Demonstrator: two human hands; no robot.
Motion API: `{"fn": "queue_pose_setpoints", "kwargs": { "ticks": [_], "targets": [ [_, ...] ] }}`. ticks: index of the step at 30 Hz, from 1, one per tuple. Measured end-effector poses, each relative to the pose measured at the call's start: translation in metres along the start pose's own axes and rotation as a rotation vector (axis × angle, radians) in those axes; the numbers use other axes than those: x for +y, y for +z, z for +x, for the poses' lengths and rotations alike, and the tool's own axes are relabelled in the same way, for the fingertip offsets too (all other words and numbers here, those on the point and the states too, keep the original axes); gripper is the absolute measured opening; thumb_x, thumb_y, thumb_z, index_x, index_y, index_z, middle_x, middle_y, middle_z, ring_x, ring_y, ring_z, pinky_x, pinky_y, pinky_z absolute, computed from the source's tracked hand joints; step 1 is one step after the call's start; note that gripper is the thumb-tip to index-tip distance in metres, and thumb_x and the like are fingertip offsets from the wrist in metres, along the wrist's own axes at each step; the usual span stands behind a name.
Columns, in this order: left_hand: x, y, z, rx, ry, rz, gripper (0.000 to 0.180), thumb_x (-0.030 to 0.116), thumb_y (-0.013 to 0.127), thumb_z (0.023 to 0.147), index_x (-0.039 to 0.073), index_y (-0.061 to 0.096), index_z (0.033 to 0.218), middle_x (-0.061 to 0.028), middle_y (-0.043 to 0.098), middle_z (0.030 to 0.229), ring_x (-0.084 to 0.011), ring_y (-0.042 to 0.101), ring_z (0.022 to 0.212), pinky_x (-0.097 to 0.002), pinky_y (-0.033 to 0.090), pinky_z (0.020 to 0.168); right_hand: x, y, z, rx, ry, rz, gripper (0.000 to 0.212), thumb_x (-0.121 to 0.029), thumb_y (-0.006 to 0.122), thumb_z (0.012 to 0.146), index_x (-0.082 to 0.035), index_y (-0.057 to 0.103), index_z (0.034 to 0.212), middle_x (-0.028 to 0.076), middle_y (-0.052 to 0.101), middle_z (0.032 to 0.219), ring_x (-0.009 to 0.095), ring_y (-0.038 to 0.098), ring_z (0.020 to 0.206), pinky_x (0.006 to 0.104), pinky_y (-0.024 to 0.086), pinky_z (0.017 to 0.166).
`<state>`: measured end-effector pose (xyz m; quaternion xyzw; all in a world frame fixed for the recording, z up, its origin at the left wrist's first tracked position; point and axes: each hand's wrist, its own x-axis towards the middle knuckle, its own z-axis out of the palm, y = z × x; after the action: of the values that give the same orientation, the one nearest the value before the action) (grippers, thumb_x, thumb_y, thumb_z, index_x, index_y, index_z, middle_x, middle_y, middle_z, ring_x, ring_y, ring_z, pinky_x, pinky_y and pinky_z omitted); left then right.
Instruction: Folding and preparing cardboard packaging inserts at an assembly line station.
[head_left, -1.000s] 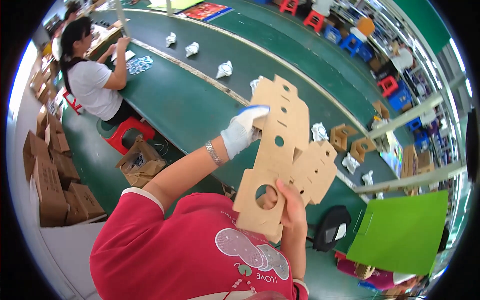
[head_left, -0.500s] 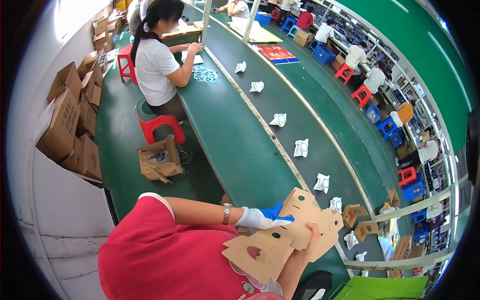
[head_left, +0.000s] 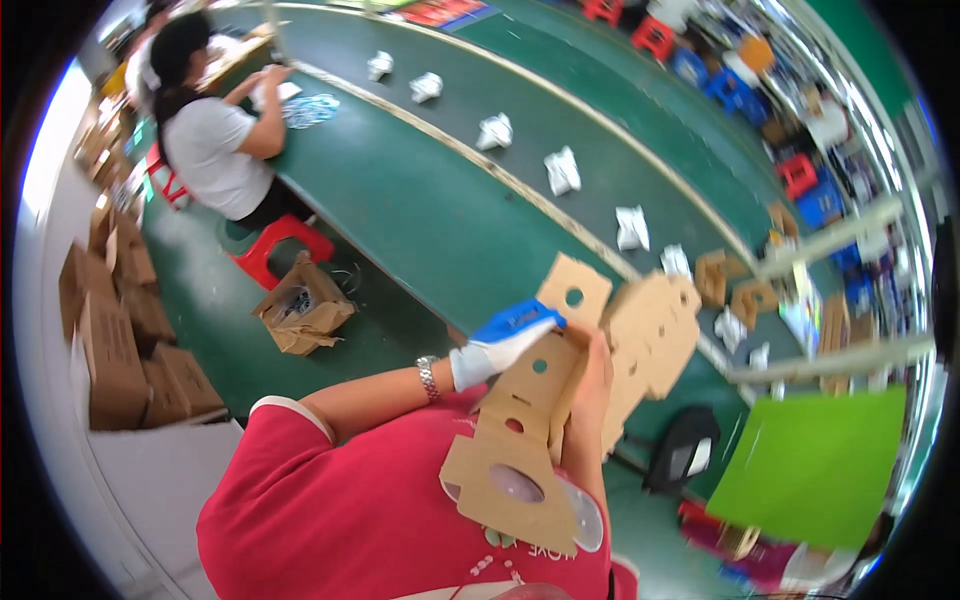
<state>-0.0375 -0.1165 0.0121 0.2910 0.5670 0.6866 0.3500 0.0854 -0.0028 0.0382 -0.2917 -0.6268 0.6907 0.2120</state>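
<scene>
A brown die-cut cardboard blank [head_left: 515,430], with round and oval holes and slots, lies before my chest, partly folded along a crease. My left hand [head_left: 507,340], in a white glove with blue fingers, pinches the blank's edge near a fold. My bare right hand [head_left: 592,385] grips it from the other side, close to my left fingertips; part of that hand's fingers is hidden by the board. The blank's upper flap [head_left: 576,290] extends over the green table. A wider cardboard panel [head_left: 645,345] extends to the right of my right hand; whether it is one piece with the blank I cannot tell.
Along the green belt [head_left: 600,215] lie several crumpled white pouches [head_left: 563,172]. Folded cardboard pieces [head_left: 752,298] stand at the right. A co-worker [head_left: 210,150] sits at the left on a red stool [head_left: 283,247], near an open carton [head_left: 303,305]. A black bag [head_left: 682,450] is at lower right.
The view has swung, shifting the room leftward and up. Part of the blank has been bent up along a crease, and my left fingers have moved to the fold beside my right hand.
</scene>
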Motion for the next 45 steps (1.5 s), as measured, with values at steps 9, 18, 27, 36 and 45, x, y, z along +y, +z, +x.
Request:
{"fn": "queue_pose_setpoints", "kwargs": {
  "ticks": [9,18,27,36,45],
  "targets": [
    [0.003,0.034,0.007,0.243,-0.048,-0.215,0.043,0.007,0.058,0.098,0.006,0.048,0.140,-0.0043,0.060,0.123,-0.0114,0.055,0.111,-0.0274,0.044,0.097,0.015,0.007,-0.020,0.434,0.038,0.430,0.038,-0.014,0.058,0.099,-0.002,0.045,0.133,0.009,0.060,0.112,0.012,0.053,0.107,0.0269,0.042,0.093],
    [-0.024,0.016,0.004,-0.303,-0.077,0.030,0.037,0.029,0.041,0.106,0.002,0.054,0.130,-0.0119,0.062,0.127,-0.0237,0.062,0.115,-0.0343,0.049,0.099,0.028,-0.055,-0.036,0.046,0.338,0.569,0.056,-0.051,0.037,0.103,-0.002,0.060,0.118,0.009,0.062,0.117,0.020,0.056,0.108,0.0327,0.041,0.098],
    [0.037,0.056,0.038,-0.785,-0.250,0.661,0.037,0.031,0.067,0.091,0.005,0.063,0.118,-0.0127,0.067,0.112,-0.0204,0.064,0.105,-0.0356,0.050,0.090,-0.014,-0.105,-0.037,-0.248,0.061,-0.342,0.029,-0.008,0.069,0.084,-0.006,0.058,0.111,0.004,0.064,0.102,0.017,0.060,0.096,0.0325,0.047,0.084],
    [0.019,0.116,0.029,-0.810,0.136,1.375,0.025,0.029,0.061,0.084,0.005,0.069,0.087,-0.0192,0.068,0.080,-0.0383,0.066,0.077,-0.0452,0.053,0.068,0.001,-0.115,-0.035,-0.248,-0.270,-0.837,0.023,-0.005,0.065,0.078,0.001,0.054,0.096,0.022,0.065,0.089,0.041,0.064,0.082,0.0458,0.051,0.073],
    [0.033,0.069,0.092,-0.976,-0.037,0.080,0.063,0.044,0.068,0.087,0.004,0.055,0.135,-0.0144,0.053,0.138,-0.0242,0.047,0.132,-0.0372,0.040,0.108,-0.023,-0.165,-0.015,0.034,-0.134,-0.925,0.033,-0.021,0.065,0.076,0.011,0.064,0.069,0.024,0.060,0.058,0.032,0.065,0.054,0.0416,0.051,0.053]
  ]
}}
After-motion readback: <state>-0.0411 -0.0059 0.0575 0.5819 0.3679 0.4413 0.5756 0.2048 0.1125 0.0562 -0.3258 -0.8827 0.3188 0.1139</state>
